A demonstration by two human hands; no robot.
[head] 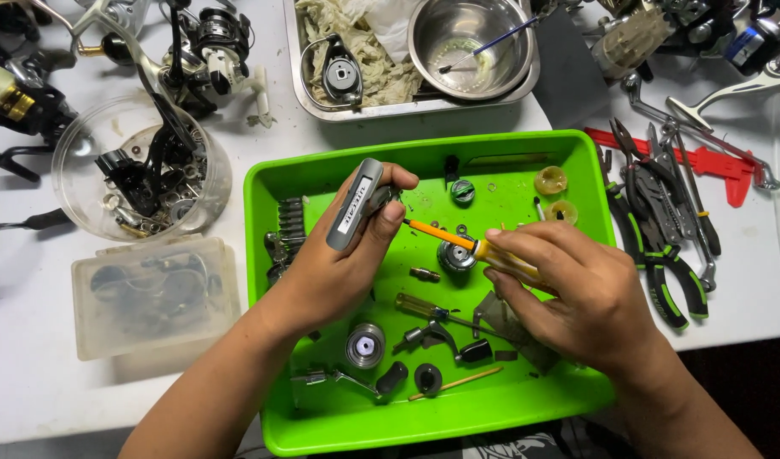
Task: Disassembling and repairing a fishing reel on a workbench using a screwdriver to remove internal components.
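My left hand [339,263] grips a grey fishing-reel body part [356,202], held upright over a bright green tray [262,255]. My right hand [577,293] holds a yellow-and-orange-handled screwdriver [466,245], whose tip points left and meets the reel part near my left thumb. Under the hands, small reel parts lie in the tray: a round silver spool [365,344], a metal gear piece [455,255], a second screwdriver [428,308], black knobs and a thin wooden stick [454,384].
Pliers and cutters [662,246] lie right of the tray with a red caliper [734,166]. A steel tray [309,93] with a bowl [470,47] and rags sits behind. Left are a round clear tub of parts [143,170], a lidded plastic box [156,293] and several reels.
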